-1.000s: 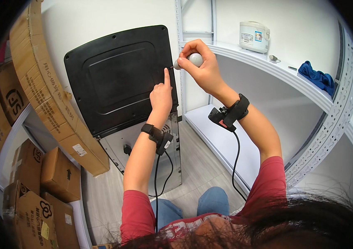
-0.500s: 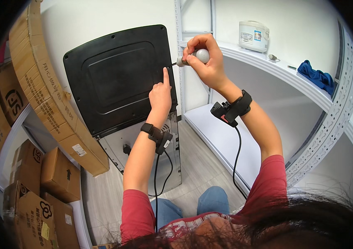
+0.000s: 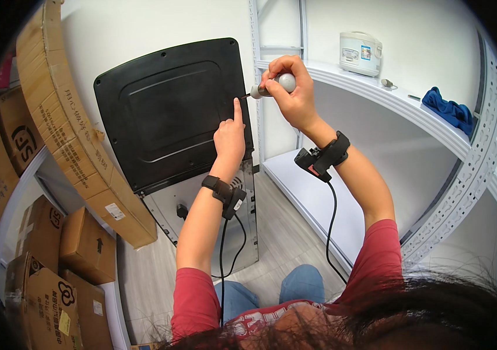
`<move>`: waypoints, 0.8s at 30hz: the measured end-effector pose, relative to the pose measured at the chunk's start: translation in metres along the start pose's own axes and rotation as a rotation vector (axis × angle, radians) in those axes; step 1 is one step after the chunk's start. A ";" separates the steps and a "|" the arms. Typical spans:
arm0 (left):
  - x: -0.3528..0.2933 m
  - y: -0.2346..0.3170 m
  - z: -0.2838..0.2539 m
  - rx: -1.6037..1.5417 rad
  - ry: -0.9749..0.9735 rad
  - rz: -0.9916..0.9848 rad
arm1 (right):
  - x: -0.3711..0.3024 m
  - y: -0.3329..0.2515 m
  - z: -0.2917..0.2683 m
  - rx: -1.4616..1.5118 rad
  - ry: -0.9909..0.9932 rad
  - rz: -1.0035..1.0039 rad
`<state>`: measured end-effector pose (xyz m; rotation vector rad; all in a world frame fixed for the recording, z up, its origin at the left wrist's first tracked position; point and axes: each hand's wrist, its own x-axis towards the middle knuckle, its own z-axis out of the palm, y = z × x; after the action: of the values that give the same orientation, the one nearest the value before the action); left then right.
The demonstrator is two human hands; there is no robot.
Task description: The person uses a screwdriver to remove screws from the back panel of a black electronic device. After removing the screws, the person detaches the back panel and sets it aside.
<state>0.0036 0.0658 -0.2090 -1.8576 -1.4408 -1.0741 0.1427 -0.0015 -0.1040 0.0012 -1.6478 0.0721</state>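
Observation:
A black plastic panel (image 3: 181, 111) with screws along its border stands on top of a metal appliance casing (image 3: 207, 221). My right hand (image 3: 295, 93) is closed around the grey, round-ended handle of a screwdriver (image 3: 285, 83). The dark shaft points left to the panel's upper right edge. My left hand (image 3: 229, 140) has its index finger stretched up to the panel beside the screwdriver's tip, with the other fingers curled in. Fingertip and tip lie so close that I cannot tell whether they touch. The screw at that spot is hidden.
A tall cardboard box (image 3: 79, 122) leans at the left, beside shelves of cartons (image 3: 88, 245). On the right shelf (image 3: 371, 90) are a white rice cooker (image 3: 360, 53), a small grey object (image 3: 386, 83) and a blue cloth (image 3: 447, 109). Cables (image 3: 335, 227) hang from both wrist straps.
My right hand and the screwdriver's handle have dropped slightly against the panel. The left index finger stays by the tip. The whole view has shifted a little.

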 end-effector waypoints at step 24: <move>0.001 0.000 0.001 0.035 0.000 -0.002 | 0.002 -0.019 -0.006 -0.545 -0.064 -0.083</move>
<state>0.0042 0.0674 -0.2084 -1.8322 -1.4521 -1.0433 0.1497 -0.0197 -0.1003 -0.3457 -1.6843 -0.4445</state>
